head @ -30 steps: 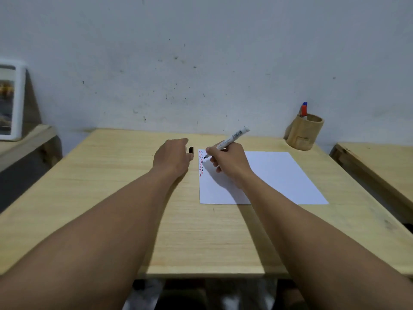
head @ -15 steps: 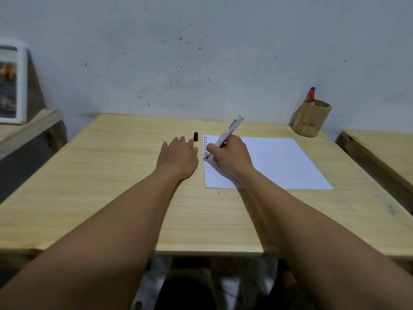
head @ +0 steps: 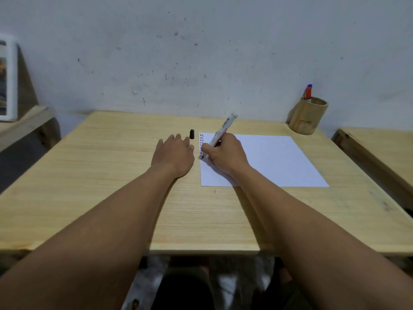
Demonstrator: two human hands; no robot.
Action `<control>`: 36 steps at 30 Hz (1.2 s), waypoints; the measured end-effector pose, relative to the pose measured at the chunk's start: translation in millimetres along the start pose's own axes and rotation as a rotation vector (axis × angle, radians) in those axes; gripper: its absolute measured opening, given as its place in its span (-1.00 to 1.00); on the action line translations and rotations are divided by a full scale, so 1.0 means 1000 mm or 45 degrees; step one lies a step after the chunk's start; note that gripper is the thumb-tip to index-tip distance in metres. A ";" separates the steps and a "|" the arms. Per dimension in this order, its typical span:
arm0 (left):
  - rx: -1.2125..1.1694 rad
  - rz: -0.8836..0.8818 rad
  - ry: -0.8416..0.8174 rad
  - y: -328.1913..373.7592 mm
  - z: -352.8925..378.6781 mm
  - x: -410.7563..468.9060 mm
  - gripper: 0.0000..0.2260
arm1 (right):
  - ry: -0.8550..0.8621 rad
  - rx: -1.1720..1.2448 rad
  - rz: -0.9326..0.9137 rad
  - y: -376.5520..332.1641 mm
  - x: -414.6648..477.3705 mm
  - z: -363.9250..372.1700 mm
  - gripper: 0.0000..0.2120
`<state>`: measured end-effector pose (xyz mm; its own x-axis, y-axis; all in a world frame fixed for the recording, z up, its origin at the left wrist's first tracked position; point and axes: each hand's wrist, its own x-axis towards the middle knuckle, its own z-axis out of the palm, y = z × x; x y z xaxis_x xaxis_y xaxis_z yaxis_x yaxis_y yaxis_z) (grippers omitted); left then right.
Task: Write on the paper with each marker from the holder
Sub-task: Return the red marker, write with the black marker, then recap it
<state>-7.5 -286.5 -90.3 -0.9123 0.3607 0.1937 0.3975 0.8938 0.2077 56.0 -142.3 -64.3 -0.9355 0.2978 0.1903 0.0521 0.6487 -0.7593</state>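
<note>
A white-barrelled marker point(head: 220, 133) is pinched in the fingers point(head: 206, 152) of the right hand point(head: 224, 153), its black tip set on the left edge of the white paper sheet point(head: 272, 162) (beside small red and dark marks). The left hand point(head: 173, 154) is laid flat on the pale wooden counter point(head: 111, 175), fingers loosely spread, just short of the black cap point(head: 191, 134). A red-and-blue marker point(head: 308, 91) is stood in the tan wooden holder point(head: 307, 118).
</note>
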 end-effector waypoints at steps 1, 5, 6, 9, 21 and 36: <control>-0.013 -0.005 0.000 0.000 0.000 0.000 -0.60 | -0.010 0.001 0.004 0.000 0.000 0.000 -0.76; -0.060 -0.016 0.024 0.002 -0.002 -0.002 -0.63 | -0.027 0.023 0.023 0.000 0.001 0.000 -0.71; -0.070 -0.012 0.052 0.002 -0.003 -0.003 -0.66 | -0.011 0.046 0.030 0.001 0.000 -0.001 -0.71; -0.203 -0.100 0.178 0.006 -0.008 -0.004 -0.74 | 0.056 0.197 0.075 0.002 0.002 -0.003 -0.75; -0.356 -0.052 0.163 0.014 -0.024 0.032 -0.79 | 0.134 0.897 0.261 -0.006 0.019 -0.039 -0.84; -1.623 -0.383 0.196 0.086 -0.064 0.055 -0.90 | 0.301 1.212 0.273 -0.004 0.029 -0.091 -0.86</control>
<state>-16.8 -206.9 -0.7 -0.9940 0.0837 0.0706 0.0730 0.0263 0.9970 60.8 -72.6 0.4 -0.8401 0.5415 0.0311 -0.1866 -0.2347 -0.9540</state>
